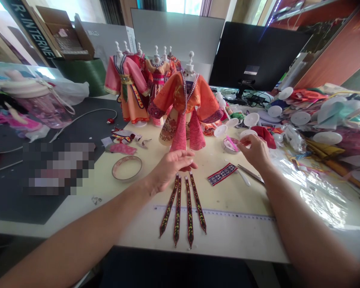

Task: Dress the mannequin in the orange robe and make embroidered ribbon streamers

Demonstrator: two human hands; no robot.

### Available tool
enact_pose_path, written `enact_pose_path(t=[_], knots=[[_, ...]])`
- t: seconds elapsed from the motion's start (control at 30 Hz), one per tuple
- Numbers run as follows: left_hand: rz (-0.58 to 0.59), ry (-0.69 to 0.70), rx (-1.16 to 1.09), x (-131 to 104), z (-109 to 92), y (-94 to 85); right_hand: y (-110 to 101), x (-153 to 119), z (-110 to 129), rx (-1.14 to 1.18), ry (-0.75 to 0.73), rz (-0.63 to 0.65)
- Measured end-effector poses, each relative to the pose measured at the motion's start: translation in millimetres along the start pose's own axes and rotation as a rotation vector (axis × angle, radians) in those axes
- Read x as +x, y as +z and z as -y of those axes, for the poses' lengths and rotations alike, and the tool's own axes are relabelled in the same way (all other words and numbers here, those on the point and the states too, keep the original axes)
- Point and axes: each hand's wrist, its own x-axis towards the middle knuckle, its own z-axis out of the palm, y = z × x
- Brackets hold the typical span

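My left hand point(178, 161) hovers at the top ends of several narrow, dark patterned ribbons point(177, 208) with pointed lower tips, laid side by side. Its fingers stretch loosely to the right, and I see nothing in them. My right hand point(256, 151) is beside a small round dish point(229, 149) with a pink stick point(232, 143) in it. Its fingertips are drawn together; what they hold, if anything, is too small to tell. Just past my left hand stands a small dress form in an orange and pink robe point(184, 100). Between my hands lies a blue-and-white patterned strip point(222, 174).
A clear ruler point(231, 215) lies across the table under the ribbons. Scissors point(251, 174) are near my right wrist, a roll of tape point(127, 168) left of my left hand. More dressed forms point(126, 86) and a monitor point(255, 56) stand behind. Fabric piles point(345, 116) crowd the right.
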Motion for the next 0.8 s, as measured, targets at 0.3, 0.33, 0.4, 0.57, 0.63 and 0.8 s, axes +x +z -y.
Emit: enact_pose_path(t=[0.3, 0.33, 0.4, 0.57, 0.63, 0.8], knots=[[-0.004, -0.008, 0.004, -1.0, -1.5, 1.1, 1.5, -2.1, -2.2, 0.009, -0.022, -0.015], [-0.005, -0.007, 0.002, -1.0, -1.5, 1.1, 1.8, -1.9, -2.6, 0.009, -0.017, -0.014], [-0.001, -0.004, -0.003, -1.1, -1.2, 1.2, 2.2, -1.7, -3.2, 0.007, -0.012, -0.013], [-0.001, -0.007, -0.005, -1.2, -0.1, 0.8, 2.4, -1.3, -3.0, -0.013, -0.012, 0.002], [0.000, -0.008, -0.001, -1.2, 0.1, 0.6, 2.3, -1.3, -3.0, -0.021, -0.010, 0.005], [0.006, -0.003, -0.004, -1.1, -0.2, 0.6, 2.6, -1.8, -3.9, -0.015, -0.020, 0.003]])
